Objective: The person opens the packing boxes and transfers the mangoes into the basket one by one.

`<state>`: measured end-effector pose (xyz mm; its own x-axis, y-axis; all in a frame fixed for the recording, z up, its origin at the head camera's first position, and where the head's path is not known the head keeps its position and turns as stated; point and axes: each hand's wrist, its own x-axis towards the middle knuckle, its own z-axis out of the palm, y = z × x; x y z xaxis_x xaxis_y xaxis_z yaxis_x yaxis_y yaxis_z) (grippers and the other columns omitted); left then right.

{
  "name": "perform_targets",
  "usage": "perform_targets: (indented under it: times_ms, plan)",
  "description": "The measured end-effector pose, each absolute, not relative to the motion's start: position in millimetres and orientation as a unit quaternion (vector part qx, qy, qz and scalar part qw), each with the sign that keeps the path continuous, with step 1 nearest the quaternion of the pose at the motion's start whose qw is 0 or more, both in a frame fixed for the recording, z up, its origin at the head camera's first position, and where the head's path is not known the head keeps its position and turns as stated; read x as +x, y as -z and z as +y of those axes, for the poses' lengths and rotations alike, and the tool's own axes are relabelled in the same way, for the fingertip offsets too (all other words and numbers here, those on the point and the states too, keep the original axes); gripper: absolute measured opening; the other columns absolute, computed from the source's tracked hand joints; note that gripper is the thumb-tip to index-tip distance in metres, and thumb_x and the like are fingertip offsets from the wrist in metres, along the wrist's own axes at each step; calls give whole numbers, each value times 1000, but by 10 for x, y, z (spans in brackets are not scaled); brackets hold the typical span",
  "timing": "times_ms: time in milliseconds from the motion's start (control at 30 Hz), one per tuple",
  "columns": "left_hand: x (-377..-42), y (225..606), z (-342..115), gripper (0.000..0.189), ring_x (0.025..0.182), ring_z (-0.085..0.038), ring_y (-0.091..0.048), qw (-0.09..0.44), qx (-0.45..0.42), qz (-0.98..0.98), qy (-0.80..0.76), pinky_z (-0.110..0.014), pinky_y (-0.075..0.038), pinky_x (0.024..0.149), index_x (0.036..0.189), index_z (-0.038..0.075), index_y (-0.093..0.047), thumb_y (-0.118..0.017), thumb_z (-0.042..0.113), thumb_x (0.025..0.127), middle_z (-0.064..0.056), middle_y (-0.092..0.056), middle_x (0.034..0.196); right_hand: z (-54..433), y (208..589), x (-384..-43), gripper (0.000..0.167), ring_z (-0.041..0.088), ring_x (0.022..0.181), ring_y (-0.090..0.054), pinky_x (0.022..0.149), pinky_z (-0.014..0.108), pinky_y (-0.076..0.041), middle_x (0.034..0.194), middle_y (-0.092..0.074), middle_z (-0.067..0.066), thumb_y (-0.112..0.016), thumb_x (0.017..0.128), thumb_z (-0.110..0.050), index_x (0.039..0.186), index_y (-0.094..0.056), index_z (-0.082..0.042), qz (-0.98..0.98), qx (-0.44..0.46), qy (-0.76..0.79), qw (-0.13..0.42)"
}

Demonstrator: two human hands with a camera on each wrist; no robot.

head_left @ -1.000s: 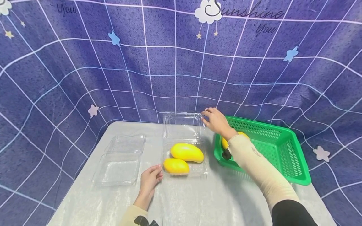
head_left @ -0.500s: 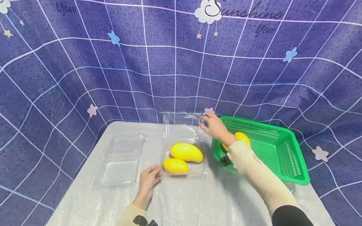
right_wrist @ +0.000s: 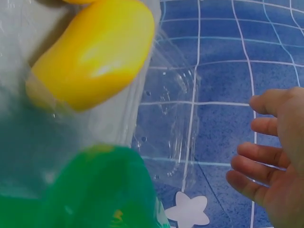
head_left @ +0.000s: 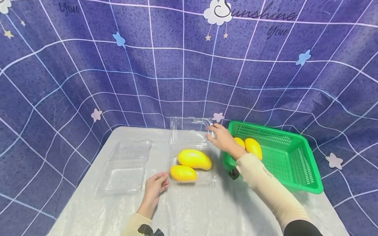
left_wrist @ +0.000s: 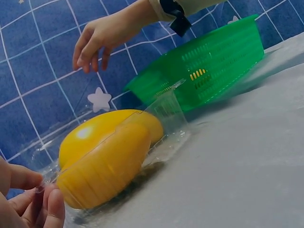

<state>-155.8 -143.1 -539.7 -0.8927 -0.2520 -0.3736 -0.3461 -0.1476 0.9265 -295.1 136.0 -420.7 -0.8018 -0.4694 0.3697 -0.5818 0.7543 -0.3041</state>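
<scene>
Two yellow mangoes [head_left: 195, 159] lie side by side in a clear plastic clamshell box [head_left: 206, 178], whose lid [head_left: 190, 132] stands up at the back. Thumb and fingers of my left hand [head_left: 155, 186] pinch the box's left front edge; the left wrist view shows this grip [left_wrist: 31, 194] close up. My right hand [head_left: 220, 137] is by the lid's right side, holding nothing, its fingers loosely bent. In the right wrist view the hand [right_wrist: 275, 156] appears apart from the lid [right_wrist: 166, 123]. Part of the green basket is hidden by the right forearm.
At right stands a green plastic basket [head_left: 314, 164] with two more mangoes [head_left: 253, 148] visible in its left end. Another clear clamshell box [head_left: 124, 177] lies open at left on the grey-white table [head_left: 200, 213]. A blue checked curtain [head_left: 165, 65] hangs behind.
My right hand has moved slightly down and towards the near side beside the lid, uncovering more of the mangoes in the basket. The left hand stays at the box edge.
</scene>
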Motion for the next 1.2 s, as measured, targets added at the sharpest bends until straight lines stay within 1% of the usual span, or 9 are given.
perform_targets:
  times_ms: [167, 367, 467, 700, 900, 1000, 1200]
  plan:
    - [-1559, 5398, -1435, 34, 77, -11, -64, 32, -229, 656, -719, -22, -58, 69, 121, -7, -60, -63, 12, 93, -12, -69, 101, 1322, 4235, -2870, 38, 31, 107, -59, 96, 46, -50, 113, -64, 13, -64, 92, -26, 123, -64, -5, -926, 279, -214, 136]
    - [-1546, 5387, -1444, 36, 77, -11, -63, 37, -230, 652, -721, -22, -58, 69, 122, -8, -59, -64, 13, 93, -8, -69, 96, 1262, 4259, -2772, 38, 30, 105, -58, 93, 45, -51, 112, -63, 12, -64, 92, -29, 124, -64, -7, -926, 276, -220, 137]
    - [-1542, 5373, -1447, 37, 76, -10, -63, 37, -232, 653, -720, -22, -58, 69, 122, -8, -59, -64, 13, 93, -6, -69, 93, 1221, 4272, -2725, 40, 29, 103, -59, 89, 45, -52, 113, -64, 12, -63, 93, -30, 126, -63, -7, -925, 280, -224, 127]
    - [-1539, 5367, -1439, 36, 74, -9, -62, 39, -235, 657, -715, -21, -56, 66, 121, -7, -60, -64, 14, 92, -5, -68, 88, 1106, 4355, -2633, 44, 29, 110, -60, 96, 46, -52, 119, -63, 11, -66, 91, -32, 128, -61, -8, -924, 288, -230, 101]
    - [-1530, 5383, -1441, 37, 76, -10, -62, 40, -235, 659, -714, -21, -56, 66, 122, -7, -59, -64, 15, 93, -5, -69, 90, 1033, 4442, -2554, 46, 27, 107, -61, 94, 43, -53, 118, -63, 9, -66, 91, -35, 128, -61, -9, -922, 299, -232, 87]
    - [-1522, 5387, -1445, 38, 77, -11, -63, 40, -230, 661, -713, -21, -57, 67, 123, -8, -59, -64, 15, 93, -6, -69, 92, 991, 4479, -2511, 47, 26, 108, -61, 93, 43, -54, 121, -63, 8, -66, 91, -37, 130, -60, -10, -922, 301, -233, 70]
    - [-1539, 5408, -1444, 37, 76, -11, -63, 37, -230, 658, -716, -20, -57, 66, 121, -7, -60, -64, 14, 92, -4, -69, 89, 892, 4541, -2430, 48, 26, 107, -60, 89, 42, -56, 121, -62, 9, -66, 90, -38, 129, -60, -10, -926, 310, -211, 47]
